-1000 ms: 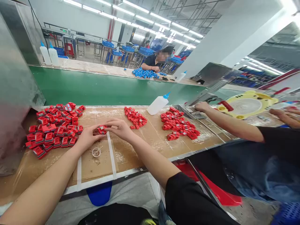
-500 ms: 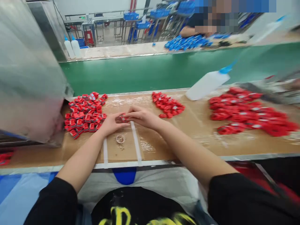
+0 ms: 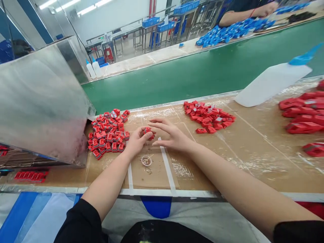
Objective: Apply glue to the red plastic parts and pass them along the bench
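Note:
Between thumb and fingers, my left hand (image 3: pixel 138 141) grips a small red plastic part (image 3: pixel 149 133) above the cardboard-covered bench. My right hand (image 3: pixel 173 135) is just to the right of that part, fingers and thumb spread, with nothing held. To the left of my hands lies a pile of red and grey block-like parts (image 3: pixel 108 135). Beyond my right hand is a second heap of red parts (image 3: pixel 209 116). A small clear round dish (image 3: pixel 146 160) with a thin stick in it sits below my hands, between two white tape strips.
A white squeeze bottle (image 3: pixel 273 82) with a blue nozzle leans at the back right. More red parts (image 3: pixel 303 113) lie far right. A metal machine (image 3: pixel 45 104) bounds the left side. Across the green belt (image 3: pixel 162 79), another person's hand (image 3: pixel 265 9) is near blue parts (image 3: pixel 233 32).
My right hand has come off the red part and opened, while my left hand keeps it. The camera view has tilted and shifted, so the bench things appear moved.

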`<state>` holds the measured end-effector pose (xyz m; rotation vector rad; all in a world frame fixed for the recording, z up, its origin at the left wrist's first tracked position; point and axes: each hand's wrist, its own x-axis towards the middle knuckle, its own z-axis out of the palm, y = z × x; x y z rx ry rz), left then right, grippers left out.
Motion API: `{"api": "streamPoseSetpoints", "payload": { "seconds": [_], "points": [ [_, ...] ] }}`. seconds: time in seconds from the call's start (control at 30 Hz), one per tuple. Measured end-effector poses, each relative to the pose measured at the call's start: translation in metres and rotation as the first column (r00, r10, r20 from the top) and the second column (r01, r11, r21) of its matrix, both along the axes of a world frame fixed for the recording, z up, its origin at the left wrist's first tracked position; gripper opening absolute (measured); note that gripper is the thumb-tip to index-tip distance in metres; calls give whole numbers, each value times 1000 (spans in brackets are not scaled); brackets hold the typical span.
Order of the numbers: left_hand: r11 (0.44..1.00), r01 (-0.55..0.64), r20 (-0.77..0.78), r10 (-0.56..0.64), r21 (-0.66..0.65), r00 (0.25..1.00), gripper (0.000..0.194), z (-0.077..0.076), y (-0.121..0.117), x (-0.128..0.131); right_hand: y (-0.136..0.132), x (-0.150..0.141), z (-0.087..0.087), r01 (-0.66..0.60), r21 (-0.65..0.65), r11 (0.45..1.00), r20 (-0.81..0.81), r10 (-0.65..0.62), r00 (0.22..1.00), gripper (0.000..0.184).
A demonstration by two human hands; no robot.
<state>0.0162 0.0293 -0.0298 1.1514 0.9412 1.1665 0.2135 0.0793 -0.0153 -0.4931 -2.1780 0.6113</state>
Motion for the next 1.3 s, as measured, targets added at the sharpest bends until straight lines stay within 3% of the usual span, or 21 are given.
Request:
{"api": "streamPoseSetpoints", "payload": {
  "seconds": [0.07,0.13,0.23,0.4,0.57,0.63,0.77,0.87,0.93,0.97,1.03,1.1,1.13,1.17,1.23,1.27,1.3],
  "points": [
    [1000,27,19,-27,-7,999,54,1,1,1,3,-4,-1,-68,-44,997,53,70,996,62],
    [999,46,-4,-46,-12,999,54,2,1,1,5,-6,-3,-120,-71,990,86,126,988,53],
    [999,40,-65,-41,-17,997,50,5,0,0,7,-5,-4,-129,-75,989,111,137,984,50],
    [998,31,-70,-28,48,997,53,6,-1,1,3,-5,-4,-144,-179,973,92,162,982,81],
    [993,-55,-70,63,109,996,52,1,-3,3,2,-14,-8,-134,-251,959,-23,133,991,53],
    [987,-81,-91,94,140,991,51,1,-3,3,3,-16,-8,-167,-258,952,-56,158,986,51],
    [993,-66,-161,81,101,984,51,13,-5,4,1,-17,4,-219,-171,961,4,223,975,63],
    [991,71,-308,-33,115,951,56,31,-12,-4,-12,-2,15,-122,-34,992,113,125,986,52],
    [971,98,-542,38,220,839,60,43,-19,-17,-26,27,13,26,57,998,206,-37,978,45],
    [950,94,-669,137,297,730,61,49,-22,-26,-33,48,8,111,102,989,257,-134,957,44],
    [896,118,-834,341,428,433,57,55,-24,-45,-46,101,-7,272,177,946,352,-319,880,41],
    [873,192,-890,420,449,175,47,57,-22,-60,-54,156,-22,445,236,864,369,-503,782,38],
    [876,226,-904,417,427,94,42,56,-20,-65,-57,178,-26,551,274,788,332,-615,715,40],
    [881,250,-913,404,402,47,38,55,-17,-67,-58,193,-26,654,315,688,270,-725,634,45],
    [886,252,-919,391,389,41,35,54,-12,-64,-60,196,-17,788,335,517,117,-852,510,52],
    [886,230,-916,394,401,78,38,54,-9,-58,-61,184,-8,808,315,498,69,-861,504,52],
    [884,199,-905,402,424,141,42,53,-8,-51,-62,165,3,787,276,552,61,-827,559,45]
  ]
}}
